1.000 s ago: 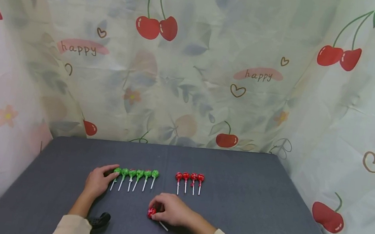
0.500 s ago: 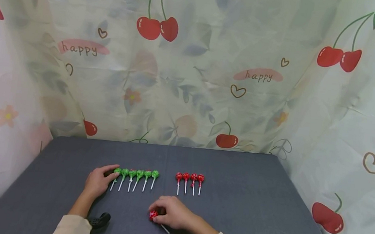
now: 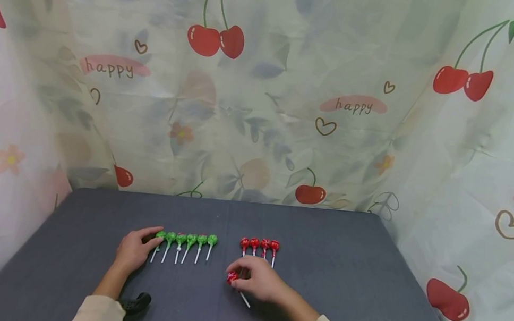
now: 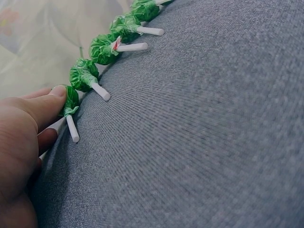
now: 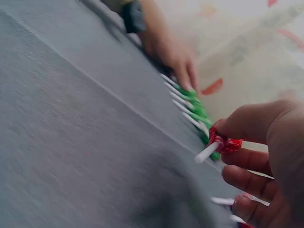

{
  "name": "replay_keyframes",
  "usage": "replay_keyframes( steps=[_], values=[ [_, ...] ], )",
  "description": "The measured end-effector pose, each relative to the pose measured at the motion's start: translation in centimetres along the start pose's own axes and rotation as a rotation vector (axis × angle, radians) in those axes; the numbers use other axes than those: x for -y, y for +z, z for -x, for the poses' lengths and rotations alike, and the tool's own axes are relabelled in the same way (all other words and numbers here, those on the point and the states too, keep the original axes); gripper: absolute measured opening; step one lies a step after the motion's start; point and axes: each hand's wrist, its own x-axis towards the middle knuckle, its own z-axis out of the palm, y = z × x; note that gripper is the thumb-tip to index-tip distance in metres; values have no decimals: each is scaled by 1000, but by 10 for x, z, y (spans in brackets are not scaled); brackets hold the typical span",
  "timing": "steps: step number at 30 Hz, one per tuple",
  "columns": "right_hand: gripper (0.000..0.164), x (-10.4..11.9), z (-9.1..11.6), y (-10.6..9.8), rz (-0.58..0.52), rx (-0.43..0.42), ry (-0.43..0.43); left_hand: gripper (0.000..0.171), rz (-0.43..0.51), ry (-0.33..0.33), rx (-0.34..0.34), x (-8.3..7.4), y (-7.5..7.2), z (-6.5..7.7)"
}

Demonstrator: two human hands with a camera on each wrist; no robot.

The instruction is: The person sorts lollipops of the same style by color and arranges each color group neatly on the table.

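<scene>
My left hand (image 3: 132, 249) is at the left end of a row of green-wrapped lollipops (image 3: 191, 240). Its thumb lies on the wrapped head of the endmost green lollipop (image 4: 71, 100), with fingers behind that head. A red lollipop (image 3: 232, 278) is pinched by its head between the thumb and fingers of my right hand (image 3: 261, 279); its white stick (image 5: 207, 152) points toward me. Just beyond this hand lies a short row of red lollipops (image 3: 265, 244), some of their sticks partly hidden by it.
Everything lies on a dark grey cloth-covered table (image 3: 332, 255). A pale curtain (image 3: 264, 102) printed with cherries and hearts encloses the back and sides. Both wrists wear black straps (image 3: 137, 304).
My right hand has moved right and away from me with the red lollipop, now above the table near the red row. My left hand has stayed still.
</scene>
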Motion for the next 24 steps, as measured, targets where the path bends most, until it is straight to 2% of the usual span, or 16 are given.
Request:
replay_keyframes(
  steps=[2,5,9,14,24],
  values=[
    [19,-4,2,-9,-24,-39,46,39,1,1,3,1,0,0],
    [19,-8,3,-22,-24,-110,67,39,-4,-2,3,2,1,0],
    [19,-14,4,-39,2,-205,88,39,-16,-5,2,3,2,-1],
    [20,-27,4,-57,49,-312,157,39,-10,-4,5,3,3,-2],
    [21,-65,7,-73,95,-474,286,38,-19,-2,-6,0,1,-1]
  ],
)
